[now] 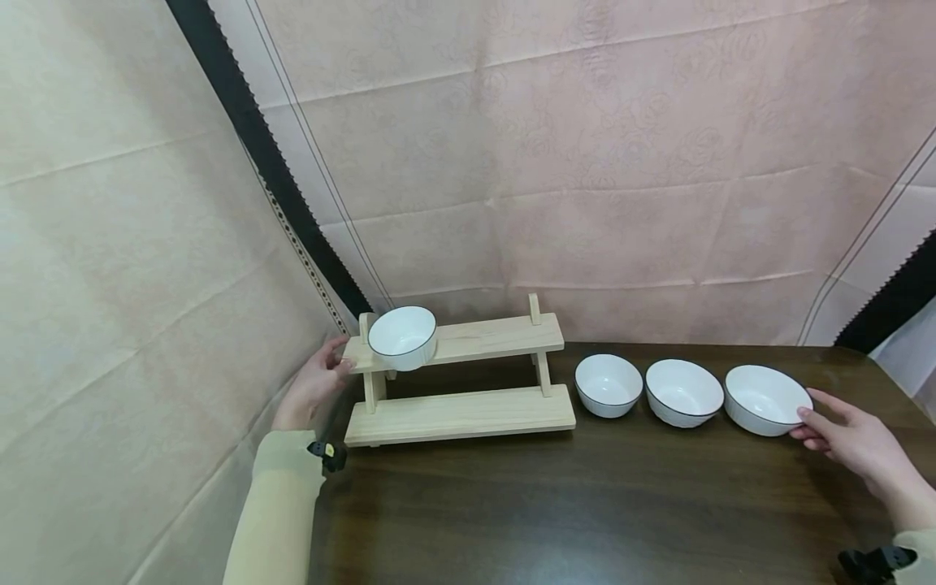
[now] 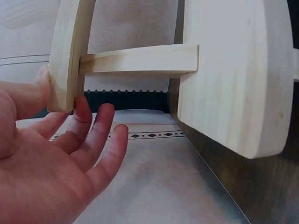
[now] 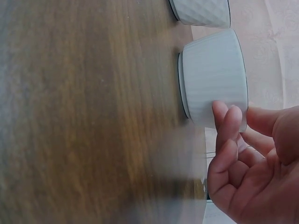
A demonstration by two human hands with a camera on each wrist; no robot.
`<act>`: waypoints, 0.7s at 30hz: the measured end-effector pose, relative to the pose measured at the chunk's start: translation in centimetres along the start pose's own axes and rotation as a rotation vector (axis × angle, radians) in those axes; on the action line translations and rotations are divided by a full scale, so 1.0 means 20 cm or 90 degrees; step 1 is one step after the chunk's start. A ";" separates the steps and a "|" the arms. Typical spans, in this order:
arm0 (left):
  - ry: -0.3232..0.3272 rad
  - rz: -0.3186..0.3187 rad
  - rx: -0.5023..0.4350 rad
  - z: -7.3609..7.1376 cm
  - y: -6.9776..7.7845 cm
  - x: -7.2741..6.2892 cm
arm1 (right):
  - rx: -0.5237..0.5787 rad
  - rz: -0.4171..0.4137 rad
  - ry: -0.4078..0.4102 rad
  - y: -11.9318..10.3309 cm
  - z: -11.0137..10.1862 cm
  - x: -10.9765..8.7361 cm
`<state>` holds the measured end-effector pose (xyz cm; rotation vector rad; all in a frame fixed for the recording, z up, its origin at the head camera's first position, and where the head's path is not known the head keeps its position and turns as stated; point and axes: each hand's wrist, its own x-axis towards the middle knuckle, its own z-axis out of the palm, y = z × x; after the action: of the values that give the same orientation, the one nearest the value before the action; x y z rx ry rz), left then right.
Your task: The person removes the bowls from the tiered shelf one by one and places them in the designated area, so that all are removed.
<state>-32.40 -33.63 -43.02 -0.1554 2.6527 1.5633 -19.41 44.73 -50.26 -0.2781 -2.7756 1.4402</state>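
At the left end of a two-tier wooden shelf (image 1: 461, 410), my left hand (image 1: 313, 390) pinches the upper board (image 2: 65, 56), thumb on one face and fingertips on the other. A white bowl with a dark rim (image 1: 403, 337) sits upright on that upper tier, near its left end. Over on the right, my right hand (image 1: 855, 443) pinches the rim of the rightmost white bowl (image 1: 766, 398) between thumb and fingers. Fine vertical ribs mark that bowl's outer wall (image 3: 215, 77) in the right wrist view, where its base is close to the tabletop.
Two more white bowls, a left one (image 1: 608, 385) and a middle one (image 1: 683, 393), line up between the shelf and the held bowl. All rest on a dark wooden table (image 1: 585, 504). Pale patterned cloth (image 1: 621, 162) hangs behind the table and along its left side.
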 end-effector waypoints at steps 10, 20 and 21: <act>-0.006 -0.004 -0.005 0.00 0.00 0.00 | -0.041 0.042 0.034 0.01 -0.01 0.02; -0.002 0.006 0.003 -0.01 0.00 0.00 | -0.164 0.019 0.176 -0.12 -0.01 -0.03; -0.002 0.006 0.002 -0.01 0.00 0.00 | -0.166 0.012 0.188 -0.14 0.00 -0.03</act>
<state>-32.43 -33.76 -42.99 -0.1407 2.6579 1.5606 -19.22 43.08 -47.98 -0.4755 -2.7124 0.9451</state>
